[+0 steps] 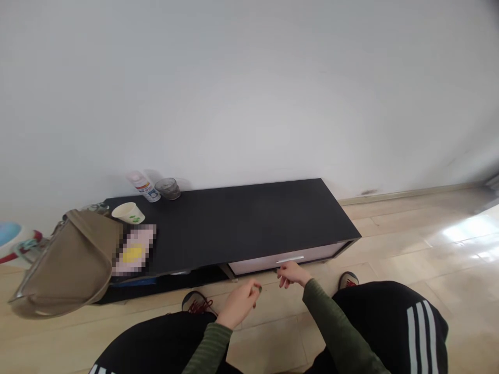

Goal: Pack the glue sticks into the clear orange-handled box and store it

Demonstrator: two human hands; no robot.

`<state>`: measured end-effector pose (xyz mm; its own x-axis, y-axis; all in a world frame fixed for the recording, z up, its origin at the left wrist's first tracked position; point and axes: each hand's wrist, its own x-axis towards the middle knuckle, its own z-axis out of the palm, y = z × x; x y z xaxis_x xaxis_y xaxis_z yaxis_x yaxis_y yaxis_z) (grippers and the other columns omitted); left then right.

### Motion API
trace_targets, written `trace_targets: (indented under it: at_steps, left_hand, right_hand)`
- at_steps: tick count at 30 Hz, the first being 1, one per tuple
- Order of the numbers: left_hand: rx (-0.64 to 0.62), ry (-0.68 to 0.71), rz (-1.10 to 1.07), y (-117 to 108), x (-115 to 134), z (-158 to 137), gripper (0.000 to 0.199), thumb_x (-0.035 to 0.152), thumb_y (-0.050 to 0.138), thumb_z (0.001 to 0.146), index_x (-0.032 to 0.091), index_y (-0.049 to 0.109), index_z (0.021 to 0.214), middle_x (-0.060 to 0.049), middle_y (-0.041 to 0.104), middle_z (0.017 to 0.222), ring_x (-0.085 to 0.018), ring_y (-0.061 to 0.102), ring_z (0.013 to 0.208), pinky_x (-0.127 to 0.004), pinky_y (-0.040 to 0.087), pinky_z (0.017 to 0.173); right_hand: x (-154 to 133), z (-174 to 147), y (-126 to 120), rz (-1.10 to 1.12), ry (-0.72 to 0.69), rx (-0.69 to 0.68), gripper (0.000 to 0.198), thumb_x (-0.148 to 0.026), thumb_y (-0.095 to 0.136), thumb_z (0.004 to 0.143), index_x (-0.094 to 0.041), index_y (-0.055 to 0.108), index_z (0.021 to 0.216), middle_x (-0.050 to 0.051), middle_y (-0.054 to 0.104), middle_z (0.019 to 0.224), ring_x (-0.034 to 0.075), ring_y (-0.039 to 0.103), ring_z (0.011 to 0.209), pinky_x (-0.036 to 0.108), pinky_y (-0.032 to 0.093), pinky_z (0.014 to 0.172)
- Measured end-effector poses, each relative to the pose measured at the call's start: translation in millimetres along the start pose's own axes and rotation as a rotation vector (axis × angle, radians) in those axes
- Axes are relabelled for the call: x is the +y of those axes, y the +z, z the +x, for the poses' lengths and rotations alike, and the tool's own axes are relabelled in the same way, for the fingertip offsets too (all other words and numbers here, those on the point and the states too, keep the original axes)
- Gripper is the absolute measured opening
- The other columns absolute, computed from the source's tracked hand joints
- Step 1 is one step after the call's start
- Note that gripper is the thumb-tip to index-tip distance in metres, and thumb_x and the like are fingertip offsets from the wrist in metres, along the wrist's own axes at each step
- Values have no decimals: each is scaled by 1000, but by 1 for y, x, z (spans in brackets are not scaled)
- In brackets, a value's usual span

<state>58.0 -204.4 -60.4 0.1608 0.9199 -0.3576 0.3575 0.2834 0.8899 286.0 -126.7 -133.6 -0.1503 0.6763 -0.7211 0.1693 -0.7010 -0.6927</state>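
Observation:
My left hand (239, 301) is above the floor in front of the cabinet, between my knees. Its fingers are curled, with a small greenish spot at the fingertips that I cannot make out. Just by the metal handle (290, 259) of the white drawer (257, 264) hangs my right hand (292, 273). Its fingers point down, loosely bent and apart, and I see nothing held in them. Whether it touches the handle is unclear. The drawer sits closed under the black top of the low cabinet (249, 223).
On the cabinet's left end are a brown bag (74, 265), a paper cup (128, 213), a spray can (144, 187), a glass (168, 188) and a blurred-out pink and yellow packet (134, 252). A white wall (249, 93) rises behind. My shoes (197, 302) flank my hands.

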Motion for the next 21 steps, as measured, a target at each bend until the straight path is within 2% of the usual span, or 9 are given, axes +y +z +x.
trace_targets:
  at_steps: [2, 3, 5, 7, 9, 11, 13, 18, 21]
  left_hand:
    - [-225, 30, -114, -8, 9, -9, 46, 42, 70, 68, 22, 69, 110, 4, 55, 54, -14, 49, 46, -26, 33, 47]
    - [-265, 75, -242, -11, 15, -13, 55, 44, 72, 66, 23, 67, 117, 7, 50, 50, -11, 42, 40, -24, 29, 44]
    - [-194, 194, -555, -11, 27, -16, 71, 50, 71, 65, 28, 58, 131, 14, 30, 43, -6, 24, 33, -23, 23, 40]
    - [-5, 293, -832, -4, 45, -12, 77, 55, 63, 68, 34, 49, 141, 15, 9, 44, -5, 7, 32, -22, 16, 37]
    - [103, 323, -1009, 8, 63, -3, 72, 51, 56, 72, 35, 47, 142, 14, 2, 47, -6, 0, 34, -22, 14, 36]
    - [103, 288, -1091, 21, 79, 6, 70, 44, 53, 74, 31, 49, 142, 12, 4, 49, -6, 2, 35, -23, 18, 36]
    - [99, 256, -1127, 30, 86, 13, 70, 39, 53, 75, 30, 48, 145, 12, 10, 48, -7, 9, 35, -22, 24, 38]
    - [-57, 298, -1374, 30, 75, 6, 81, 18, 57, 75, 31, 37, 153, 13, 21, 45, -6, 16, 34, -17, 24, 38]
    - [-118, 275, -1467, 24, 58, -6, 80, 9, 57, 77, 25, 37, 153, 13, 24, 47, -5, 18, 36, -16, 20, 39]
  right_hand:
    - [-19, -35, -5, -190, -173, -378, 9, -18, 74, 75, -13, 69, 81, 0, 62, 47, 9, 50, 34, 16, 29, 37]
    - [-27, -55, -8, -190, -289, -526, 18, -21, 74, 76, -13, 72, 92, -1, 63, 49, 8, 49, 36, 17, 31, 38]
    - [-40, -91, -13, -10, -513, -742, 49, -24, 81, 71, -18, 69, 118, -6, 60, 49, 8, 50, 39, 17, 34, 41]
    - [-52, -117, -13, 435, -777, -773, 74, -29, 84, 68, -26, 58, 137, -13, 48, 43, 5, 40, 34, 15, 30, 38]
    - [-64, -130, -8, 890, -891, -660, 82, -27, 80, 72, -32, 47, 147, -16, 40, 43, 4, 32, 34, 12, 27, 37]
    - [-73, -132, -1, 1159, -843, -552, 81, -17, 73, 78, -37, 41, 150, -15, 40, 48, 3, 32, 38, 9, 27, 38]
    - [-76, -130, 2, 1242, -757, -530, 82, -9, 67, 81, -39, 37, 152, -13, 40, 52, 4, 34, 42, 8, 28, 39]
    - [-48, -100, -7, 1192, -641, -529, 75, -9, 65, 83, -36, 42, 149, -12, 37, 54, 5, 33, 44, 10, 27, 40]
    - [-17, -59, -11, 1105, -400, -392, 47, -14, 67, 83, -25, 59, 128, -11, 40, 54, 4, 33, 42, 11, 23, 38]
